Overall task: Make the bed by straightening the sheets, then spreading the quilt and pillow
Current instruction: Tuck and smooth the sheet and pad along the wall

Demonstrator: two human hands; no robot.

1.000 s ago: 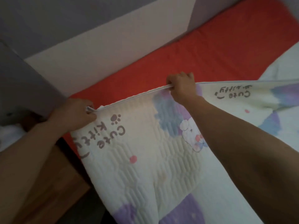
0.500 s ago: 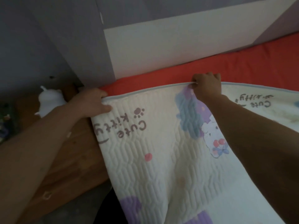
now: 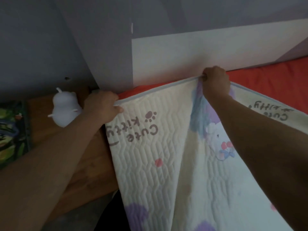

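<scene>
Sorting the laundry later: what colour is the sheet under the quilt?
Red-orange, plain. The sheet shows best in the head view, beyond the quilt.

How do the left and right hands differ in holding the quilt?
The left hand grips the quilt at its corner beside the wooden surface; the right hand pinches its top edge over the red sheet. Left sits lower in frame than right. Both hold the same edge.

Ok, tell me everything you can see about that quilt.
The quilt is cream, stitched in wavy lines, printed with purple patches, a white kitten, pink dots and "Cute Kitty", with pale blue piping. The left hand grips its corner, the right hand its top edge, held taut over the red sheet.
</scene>
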